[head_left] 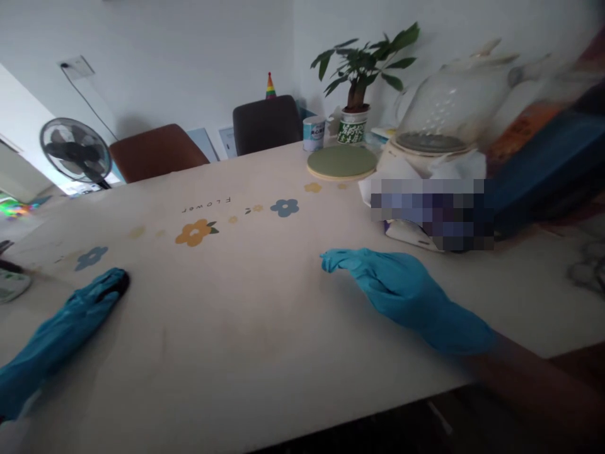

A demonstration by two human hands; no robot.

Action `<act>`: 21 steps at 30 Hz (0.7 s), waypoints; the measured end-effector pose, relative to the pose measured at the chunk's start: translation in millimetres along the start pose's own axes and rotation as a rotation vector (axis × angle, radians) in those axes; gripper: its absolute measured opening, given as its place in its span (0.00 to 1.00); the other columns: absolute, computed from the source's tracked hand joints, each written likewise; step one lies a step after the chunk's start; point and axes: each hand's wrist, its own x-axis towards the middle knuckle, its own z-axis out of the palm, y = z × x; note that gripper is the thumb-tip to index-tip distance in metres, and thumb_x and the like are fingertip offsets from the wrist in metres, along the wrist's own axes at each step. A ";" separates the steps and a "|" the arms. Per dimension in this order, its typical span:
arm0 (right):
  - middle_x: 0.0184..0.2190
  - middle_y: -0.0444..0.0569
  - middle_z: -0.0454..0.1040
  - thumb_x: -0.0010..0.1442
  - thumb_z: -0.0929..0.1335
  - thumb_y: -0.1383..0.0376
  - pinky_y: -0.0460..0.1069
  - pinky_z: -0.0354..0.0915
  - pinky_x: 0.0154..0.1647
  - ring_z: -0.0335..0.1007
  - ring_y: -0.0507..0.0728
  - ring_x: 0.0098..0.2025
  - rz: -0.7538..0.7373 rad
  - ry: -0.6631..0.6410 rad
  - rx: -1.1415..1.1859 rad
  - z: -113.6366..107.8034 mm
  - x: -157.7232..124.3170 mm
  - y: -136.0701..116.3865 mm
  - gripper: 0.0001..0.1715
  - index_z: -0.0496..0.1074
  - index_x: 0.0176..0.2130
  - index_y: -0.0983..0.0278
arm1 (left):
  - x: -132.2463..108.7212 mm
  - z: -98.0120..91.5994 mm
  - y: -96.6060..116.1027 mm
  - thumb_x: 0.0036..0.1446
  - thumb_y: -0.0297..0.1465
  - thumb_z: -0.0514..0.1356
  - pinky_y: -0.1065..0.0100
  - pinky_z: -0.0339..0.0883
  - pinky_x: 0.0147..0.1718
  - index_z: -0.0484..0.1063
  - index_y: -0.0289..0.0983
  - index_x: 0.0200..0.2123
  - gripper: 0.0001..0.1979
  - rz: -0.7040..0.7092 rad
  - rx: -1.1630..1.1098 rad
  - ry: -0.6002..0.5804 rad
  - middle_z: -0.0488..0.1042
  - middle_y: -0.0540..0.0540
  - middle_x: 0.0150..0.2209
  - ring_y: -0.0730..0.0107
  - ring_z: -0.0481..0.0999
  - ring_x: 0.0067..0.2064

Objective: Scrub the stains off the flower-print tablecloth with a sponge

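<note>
Both of my hands wear blue rubber gloves. At the left, my left hand lies low on the pale tabletop, its fingers closed over a small black object. Most of that object is covered by the glove, so its kind cannot be made out. My right hand hovers a little above the table at the right, fingers drawn together and pointing left; nothing shows in them. Under and between the hands spreads a light table cover printed with yellow and blue flowers.
Toward the back right stand a green round mat, a can, a potted plant and a large glass kettle. A blurred-out pack lies before the kettle. Chairs and a fan stand beyond the far edge.
</note>
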 end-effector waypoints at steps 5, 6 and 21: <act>0.63 0.55 0.91 0.88 0.59 0.69 0.53 0.82 0.74 0.92 0.61 0.65 -0.026 0.023 0.038 3.9 -0.4 2.0 0.28 0.86 0.65 0.65 | -50.6 0.9 79.6 0.83 0.46 0.44 0.40 0.49 0.91 0.74 0.41 0.81 0.36 0.171 -0.073 -0.076 0.68 0.44 0.85 0.50 0.68 0.87; 0.63 0.54 0.91 0.89 0.59 0.68 0.54 0.84 0.73 0.92 0.61 0.64 -0.025 0.029 0.047 4.9 -0.6 2.4 0.28 0.87 0.65 0.64 | -56.6 3.3 91.6 0.83 0.46 0.45 0.38 0.51 0.90 0.77 0.46 0.80 0.34 0.251 -0.070 -0.078 0.70 0.46 0.84 0.49 0.70 0.86; 0.60 0.52 0.93 0.86 0.62 0.71 0.58 0.88 0.67 0.95 0.65 0.58 0.008 0.066 0.013 5.9 0.3 -0.8 0.27 0.89 0.62 0.60 | -5.8 -14.9 351.7 0.87 0.46 0.55 0.31 0.46 0.92 0.70 0.56 0.85 0.29 0.967 -0.210 -0.186 0.65 0.47 0.87 0.46 0.63 0.89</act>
